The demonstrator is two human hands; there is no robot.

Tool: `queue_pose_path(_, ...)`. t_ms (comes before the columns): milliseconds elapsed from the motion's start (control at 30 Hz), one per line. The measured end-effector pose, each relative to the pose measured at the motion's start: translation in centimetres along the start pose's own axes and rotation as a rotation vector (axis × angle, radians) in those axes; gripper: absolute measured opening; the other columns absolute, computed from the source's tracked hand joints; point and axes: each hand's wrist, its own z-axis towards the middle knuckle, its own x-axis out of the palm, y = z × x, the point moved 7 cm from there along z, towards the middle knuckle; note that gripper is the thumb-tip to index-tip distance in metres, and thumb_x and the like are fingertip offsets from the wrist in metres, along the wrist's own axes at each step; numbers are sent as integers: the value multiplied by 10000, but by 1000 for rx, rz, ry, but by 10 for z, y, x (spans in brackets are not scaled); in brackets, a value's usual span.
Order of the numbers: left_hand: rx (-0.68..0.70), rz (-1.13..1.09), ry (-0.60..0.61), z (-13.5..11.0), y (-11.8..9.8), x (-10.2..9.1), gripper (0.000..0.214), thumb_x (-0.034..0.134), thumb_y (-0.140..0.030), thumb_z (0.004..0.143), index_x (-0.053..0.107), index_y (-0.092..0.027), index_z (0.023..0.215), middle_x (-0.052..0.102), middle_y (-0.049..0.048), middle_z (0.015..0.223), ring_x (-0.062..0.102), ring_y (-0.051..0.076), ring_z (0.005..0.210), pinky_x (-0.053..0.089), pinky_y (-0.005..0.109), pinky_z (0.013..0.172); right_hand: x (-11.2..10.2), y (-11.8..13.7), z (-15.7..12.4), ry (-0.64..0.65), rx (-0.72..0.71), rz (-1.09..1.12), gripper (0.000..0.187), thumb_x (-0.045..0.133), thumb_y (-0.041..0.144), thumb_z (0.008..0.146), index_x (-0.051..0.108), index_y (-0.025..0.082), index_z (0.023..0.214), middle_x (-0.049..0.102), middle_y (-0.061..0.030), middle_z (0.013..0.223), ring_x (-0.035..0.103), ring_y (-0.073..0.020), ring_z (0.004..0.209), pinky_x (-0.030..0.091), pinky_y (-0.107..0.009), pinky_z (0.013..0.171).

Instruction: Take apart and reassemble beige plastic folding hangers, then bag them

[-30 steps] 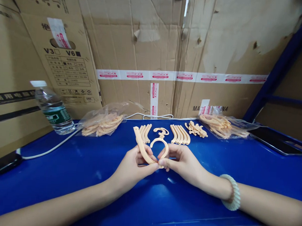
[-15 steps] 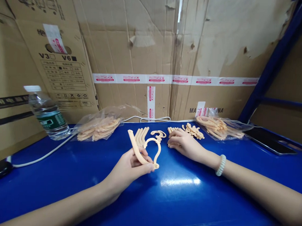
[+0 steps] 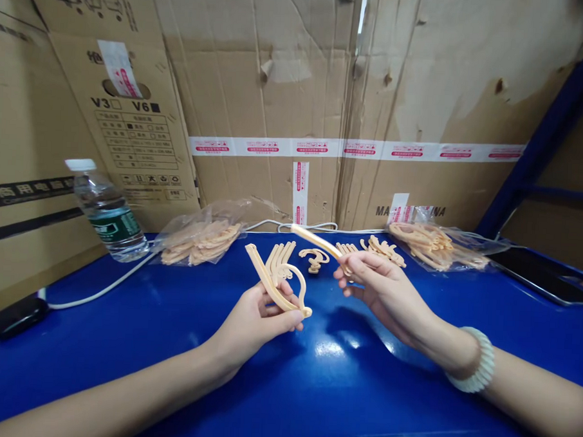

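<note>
Left hand point(image 3: 264, 315) tight on beige strip point(image 3: 265, 279) and hook point(image 3: 303, 286), right hand point(image 3: 387, 292) on another strip point(image 3: 318, 239), "V3 V6" carton point(image 3: 132, 112) behind

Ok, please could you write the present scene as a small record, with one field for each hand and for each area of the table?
Left hand: holds a curved beige strip and a beige hook, meeting near the thumb
Right hand: holds another curved strip, raised off the blue table
Wrist: coiled bracelet on the right
Table middle, behind hands: row of strips; second row, partly hidden; pile of pieces
Table left: water bottle, plastic bag of parts, black device
Table right: another bag of parts, dark-screened device
Backdrop: cardboard
</note>
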Motion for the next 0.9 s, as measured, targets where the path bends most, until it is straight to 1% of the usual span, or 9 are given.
queue_pose_path(100,-3,19,6,-1,-3,3,350,783,-146,678,484,-182,856,660,-62,738,648,84,661,486,212,679,3,-17,-2,7,126,96,277,796,329,736,625,190,905,689,-2,750,583,-91,606,478,-227,595)
queue_pose_path(167,13,35,21,-2,-6,6,341,777,-140,664,481,-183,827,659,-61,739,637,80,667,479,206,681,6,-28,-3,13,203,163,406,828,288,690,582,224,1006,696,14,725,563,-82,551,460,-213,554)
queue_pose_path(233,35,42,33,-3,-9,8,331,772,-140,656,483,-183,811,670,-56,741,627,76,669,471,197,670,10,-35,-6,38,272,221,505,845,267,658,560,237,1074,696,21,713,589,-90,573,482,-221,588)
queue_pose_path(300,38,39,33,-2,-9,9,342,773,-137,644,482,-185,816,684,-55,740,629,77,669,469,192,659,16,-38,-8,86,304,236,442,843,272,664,593,206,1022,696,10,725,635,-105,666,510,-238,682)
queue_pose_path(367,15,33,22,-2,-8,9,369,779,-134,634,471,-189,828,699,-53,739,642,83,676,474,193,658,20,-37,-10,134,284,195,312,818,294,710,617,181,920,710,-17,787,660,-120,783,508,-241,755)
queue_pose_path(433,-8,29,8,-2,-7,8,386,783,-135,632,463,-191,840,709,-49,744,653,87,692,482,193,669,24,-35,-12,184,231,117,252,788,315,757,634,175,899,718,-34,878,657,-125,852,500,-231,772)
queue_pose_path(567,-3,32,18,-2,-7,9,370,781,-140,640,474,-188,841,709,-44,754,652,85,703,492,190,684,31,-34,-15,262,155,9,235,792,305,758,667,165,900,683,3,834,619,-86,731,500,-203,690)
queue_pose_path(667,-5,34,39,-2,-5,9,366,781,-129,635,483,-188,840,710,-41,761,662,93,711,507,203,700,35,-36,-17,292,169,8,235,809,280,734,658,157,866,685,12,766,630,-83,661,520,-214,666)
queue_pose_path(900,46,81,31,-3,-2,5,319,777,-141,638,523,-179,827,707,-11,804,674,119,723,544,245,729,37,-33,-18,288,188,21,240,831,249,693,657,149,823,729,-4,731,695,-116,647,571,-250,676)
